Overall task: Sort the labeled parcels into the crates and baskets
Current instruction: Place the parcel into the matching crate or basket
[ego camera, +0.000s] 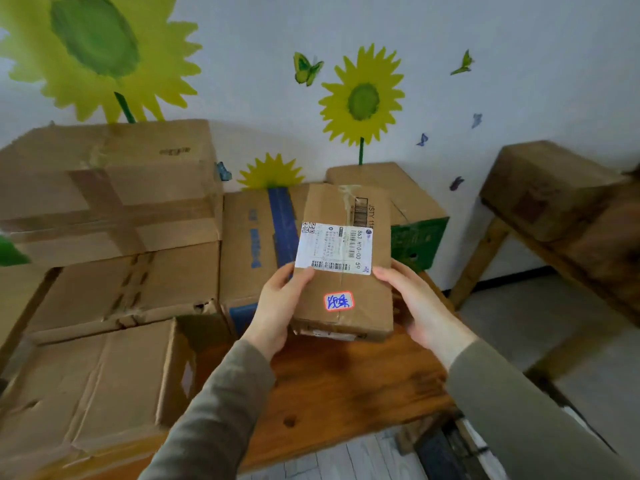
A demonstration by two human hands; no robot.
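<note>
**A:** What's happening over the wooden table [346, 375]?

**B:** Two sleeved arms reach across its near edge; the left hand [277, 306] grips the parcel [343, 265] by its left side, thumb on the top face; the right hand [415, 306] cups the right side, fingers curled behind; the parcel is held up above the table, face tilted toward the person.

**A:** Reading it?

**B:** I'd say so; the white shipping label [334, 249] and a small red-bordered sticker [338, 301] with blue handwriting both face up; this looks like the label check, before any placing.

**A:** And next?

**B:** It needs a destination; I see no crate or basket from here; the move calls for matching that sticker to a container somewhere away from the table.

**A:** Further back?

**B:** Stacked cartons [104, 271] crowd the table's left side; a blue-taped carton [256, 237] and a green-printed box [415, 233] sit at its far edge; beyond the table, a wall with painted sunflowers [362, 98].
</note>
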